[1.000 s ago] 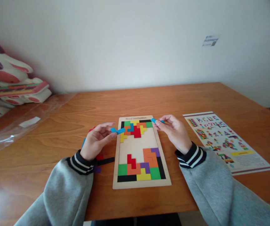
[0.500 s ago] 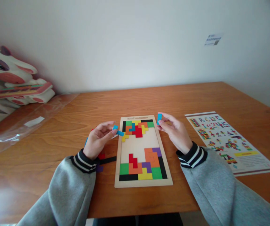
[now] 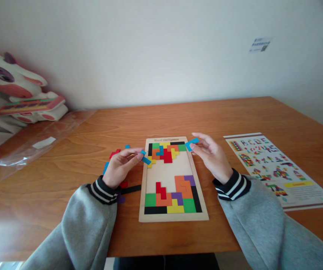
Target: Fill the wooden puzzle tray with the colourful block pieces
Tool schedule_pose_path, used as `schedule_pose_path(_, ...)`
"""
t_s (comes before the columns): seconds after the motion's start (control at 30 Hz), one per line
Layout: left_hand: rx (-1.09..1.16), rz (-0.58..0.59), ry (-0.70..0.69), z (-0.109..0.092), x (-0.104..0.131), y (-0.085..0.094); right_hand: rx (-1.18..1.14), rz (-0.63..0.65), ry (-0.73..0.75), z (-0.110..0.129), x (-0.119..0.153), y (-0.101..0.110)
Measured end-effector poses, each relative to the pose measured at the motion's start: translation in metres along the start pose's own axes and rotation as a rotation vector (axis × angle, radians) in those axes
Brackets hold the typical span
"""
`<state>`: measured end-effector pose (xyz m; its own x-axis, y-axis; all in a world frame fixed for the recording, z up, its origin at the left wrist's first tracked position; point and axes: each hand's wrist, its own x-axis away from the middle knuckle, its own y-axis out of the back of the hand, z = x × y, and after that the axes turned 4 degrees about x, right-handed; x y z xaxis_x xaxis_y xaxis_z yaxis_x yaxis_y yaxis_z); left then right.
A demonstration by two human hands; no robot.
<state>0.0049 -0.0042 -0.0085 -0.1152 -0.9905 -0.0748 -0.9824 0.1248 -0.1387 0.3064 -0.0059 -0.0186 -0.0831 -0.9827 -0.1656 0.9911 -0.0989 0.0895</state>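
Observation:
My left hand (image 3: 122,166) pinches a blue puzzle piece (image 3: 146,160) over the left rim of the wooden puzzle board (image 3: 161,172). Between thumb and fingers, my right hand (image 3: 210,154) holds another blue puzzle piece (image 3: 192,144) by the board's upper right corner. Coloured pieces fill the top and bottom of the board, with bare wood across its middle. A red piece (image 3: 160,192) stands up from the lower group into that bare strip. My fingers partly cover both blue pieces.
Loose pieces lie left of the board, partly behind my left hand, among them a black bar (image 3: 131,189). A printed pattern sheet (image 3: 299,193) lies at right. A clear plastic bag (image 3: 23,155) and a cow-shaped toy keyboard (image 3: 37,107) are at left.
The blue piece in my right hand has turned from upright to lying slantwise. My left hand still holds its blue piece, now angled slightly differently. The view has shifted a little.

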Motion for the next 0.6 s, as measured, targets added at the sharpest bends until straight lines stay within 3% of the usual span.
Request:
schedule_pose_path(0.3, 0.052, 0.028, 0.062, -0.0016, 0.0002, -0.0027, 0.051, 0.015, -0.017, 0.0000, 0.0007, 0.0006)
schedule_pose_path(0.6, 0.013, 0.027, 0.058, -0.0014, -0.0005, -0.0018, 0.673, 0.158, 0.270, 0.0083, 0.0062, 0.0041)
